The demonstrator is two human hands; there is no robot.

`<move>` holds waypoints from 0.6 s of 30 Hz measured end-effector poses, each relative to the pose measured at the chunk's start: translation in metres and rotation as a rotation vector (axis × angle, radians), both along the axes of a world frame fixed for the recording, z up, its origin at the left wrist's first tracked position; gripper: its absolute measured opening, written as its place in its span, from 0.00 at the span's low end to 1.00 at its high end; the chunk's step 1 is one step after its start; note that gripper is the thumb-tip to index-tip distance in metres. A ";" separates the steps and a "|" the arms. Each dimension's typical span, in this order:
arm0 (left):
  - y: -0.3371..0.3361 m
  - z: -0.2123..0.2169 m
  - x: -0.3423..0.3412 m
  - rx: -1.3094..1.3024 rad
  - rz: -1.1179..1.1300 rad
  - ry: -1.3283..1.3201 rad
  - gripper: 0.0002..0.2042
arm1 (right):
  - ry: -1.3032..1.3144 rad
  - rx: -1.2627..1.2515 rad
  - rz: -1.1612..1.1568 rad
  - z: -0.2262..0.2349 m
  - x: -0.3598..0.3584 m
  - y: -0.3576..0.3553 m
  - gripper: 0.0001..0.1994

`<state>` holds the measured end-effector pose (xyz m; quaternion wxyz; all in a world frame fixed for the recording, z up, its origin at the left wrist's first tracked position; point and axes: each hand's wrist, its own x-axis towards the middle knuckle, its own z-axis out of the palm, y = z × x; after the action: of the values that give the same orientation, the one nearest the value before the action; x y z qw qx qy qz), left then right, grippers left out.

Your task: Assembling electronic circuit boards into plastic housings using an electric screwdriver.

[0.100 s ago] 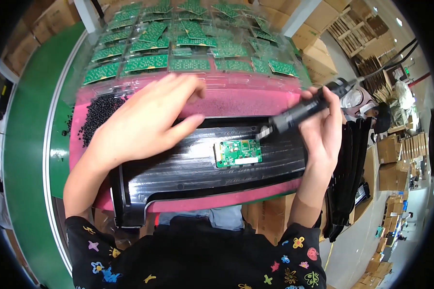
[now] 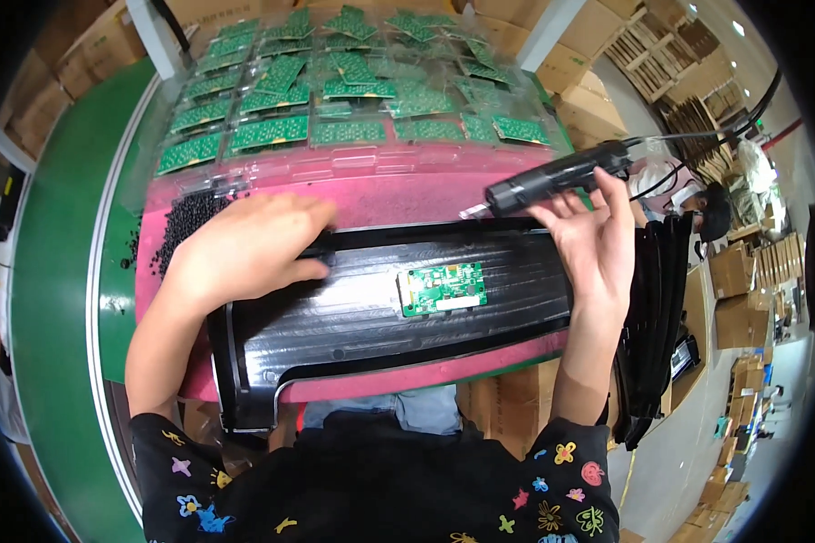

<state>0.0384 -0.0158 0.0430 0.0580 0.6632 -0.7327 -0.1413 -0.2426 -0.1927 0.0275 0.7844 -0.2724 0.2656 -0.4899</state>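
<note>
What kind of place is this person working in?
Probably a factory or workshop: the right hand holds a black corded tool, rows of green circuit boards lie ahead, and cardboard boxes stand nearby.

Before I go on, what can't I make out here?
In the head view:
Left hand: its back hides the palm; grip unclear.
Small black pieces: too tiny for exact shapes.
Green circuit board: individual components too small to identify.
Black driver in the right hand: cable cut off by the dark rim.
</note>
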 end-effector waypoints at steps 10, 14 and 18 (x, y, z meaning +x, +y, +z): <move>0.006 -0.014 0.013 -0.005 -0.094 0.084 0.10 | 0.116 -0.491 -0.210 0.025 -0.110 0.023 0.28; 0.069 -0.004 0.003 -0.363 0.142 0.149 0.14 | 0.538 -0.676 -0.751 0.026 -0.210 -0.027 0.23; 0.164 -0.026 0.050 -0.715 0.441 0.328 0.15 | 1.059 -0.458 -1.116 -0.007 -0.328 -0.083 0.21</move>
<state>0.0884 0.1485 0.0172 0.4278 0.7104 -0.5579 0.0332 -0.5707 -0.2762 0.0206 0.1182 -0.4498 0.5922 -0.6580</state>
